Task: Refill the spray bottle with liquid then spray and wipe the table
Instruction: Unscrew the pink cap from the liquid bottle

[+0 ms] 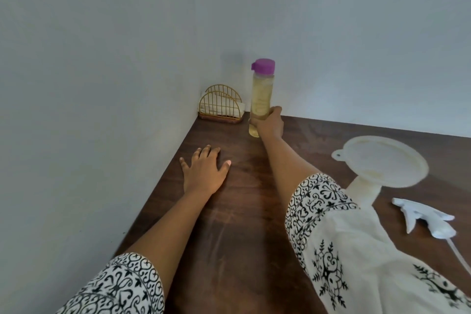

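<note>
Gripping bottle [260, 95] low: right hand [270, 123] | left hand [204, 169] flat, fingers spread, on table [229, 224]

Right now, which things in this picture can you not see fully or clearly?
- Spray bottle: head view, hidden behind the right sleeve; only the funnel shows, so its fill level is unknown.
- Tube of the spray head: cut off by the right edge.
- Base of the bottle: covered by the right hand.
- Label on the bottle: too blurred to read.
- Contents of the wire holder: too small to tell.
</note>
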Demonstrator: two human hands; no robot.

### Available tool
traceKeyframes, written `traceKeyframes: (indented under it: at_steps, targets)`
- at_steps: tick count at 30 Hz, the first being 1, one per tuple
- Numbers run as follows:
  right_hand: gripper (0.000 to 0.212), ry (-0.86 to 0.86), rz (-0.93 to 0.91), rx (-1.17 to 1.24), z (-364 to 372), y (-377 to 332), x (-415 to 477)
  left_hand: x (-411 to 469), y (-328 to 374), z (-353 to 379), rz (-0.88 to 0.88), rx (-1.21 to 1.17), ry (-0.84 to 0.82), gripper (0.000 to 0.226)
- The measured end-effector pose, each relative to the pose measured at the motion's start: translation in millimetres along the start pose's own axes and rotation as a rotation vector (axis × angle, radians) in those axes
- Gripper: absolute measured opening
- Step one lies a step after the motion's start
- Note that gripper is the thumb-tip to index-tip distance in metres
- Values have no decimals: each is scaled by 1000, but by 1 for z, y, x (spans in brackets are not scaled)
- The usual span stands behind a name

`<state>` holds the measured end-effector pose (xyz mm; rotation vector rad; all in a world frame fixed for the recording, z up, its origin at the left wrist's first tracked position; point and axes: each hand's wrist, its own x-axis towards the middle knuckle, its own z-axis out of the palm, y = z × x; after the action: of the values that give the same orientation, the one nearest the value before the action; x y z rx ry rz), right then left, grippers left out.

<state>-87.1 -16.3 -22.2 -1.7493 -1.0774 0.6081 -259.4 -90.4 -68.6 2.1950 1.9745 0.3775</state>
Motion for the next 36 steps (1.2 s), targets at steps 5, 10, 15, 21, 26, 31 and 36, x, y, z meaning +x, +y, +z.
traceKeyframes:
  at_steps: [5,10,15,21,26,31,36]
  targets:
    - [59,-41,-82,-72,-11,11,-53,-5,0,-8,-48,-195,-29,50]
    - [51,-89,-154,-46,-25,24,-109,-26,16,-34,-82,-861,165,37]
    - [51,-178,-203,-13,-51,40,-169,-80,59,-58,192,-1155,25,72]
    - [46,-264,-235,-28,-100,58,-234,-148,95,-54,237,-1228,65,77]
    - [45,-328,-231,-34,-144,58,-270,-184,111,-44,248,-1292,55,72]
    - [56,-481,-101,-162,-194,58,-282,-209,130,-36,281,-1351,85,49]
    - [34,10,-273,17,-238,10,-308,-222,143,-31,286,-1385,212,56]
